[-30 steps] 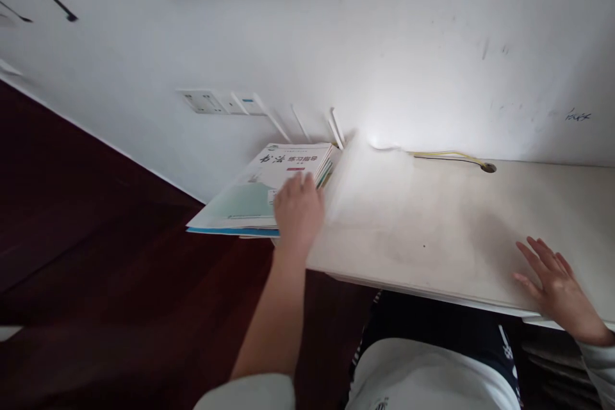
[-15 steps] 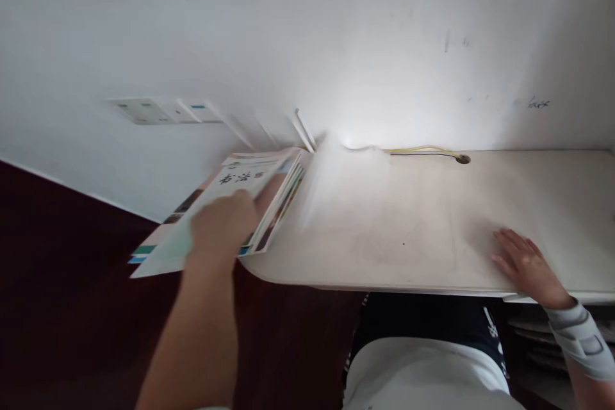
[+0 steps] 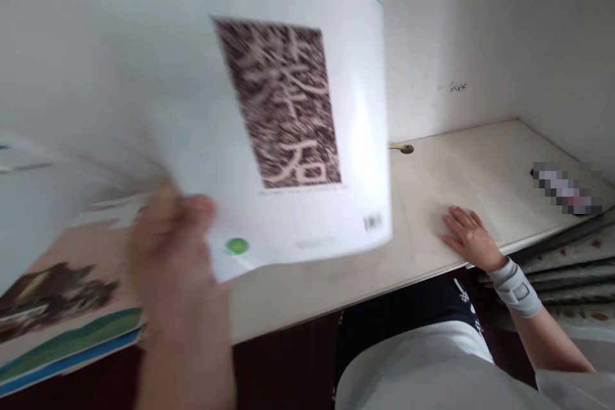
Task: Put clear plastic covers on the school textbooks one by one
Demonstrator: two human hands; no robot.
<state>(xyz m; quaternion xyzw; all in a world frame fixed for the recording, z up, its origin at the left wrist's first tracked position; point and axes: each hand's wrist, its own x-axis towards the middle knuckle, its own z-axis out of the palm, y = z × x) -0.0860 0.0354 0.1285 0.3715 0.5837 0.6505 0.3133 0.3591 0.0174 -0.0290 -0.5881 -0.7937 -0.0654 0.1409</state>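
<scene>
Over the left part of the bench (image 3: 423, 198), the left hand (image 3: 173, 230) is closed around the lower left corner of a thin white booklet (image 3: 283, 218), thumb and fingers pinching it, though blur hides their exact grip. The booklet is raised above the bench, its sheet bowed, its right edge nearly upright and its lower edge curving; it hides the bench's middle and rear left. Between that lower edge and the bench's front edge a strip of pale surface shows, and a wider stretch shows from the booklet's right edge across to the right hand (image 3: 471, 237). This hand lies palm down near the bench's front edge, fingers slightly apart, with hold of nothing. At the bench's left end is a pile of books (image 3: 67, 295), its near edge jutting over the dark floor (image 3: 283, 368). At the bench's rear edge, just beyond the booklet, a yellow wire (image 3: 396, 146) meets a round hole (image 3: 407, 149). A pixelated object (image 3: 567, 189) lies near the bench's right end, with patterned cloth (image 3: 571, 269) below the front edge there.
</scene>
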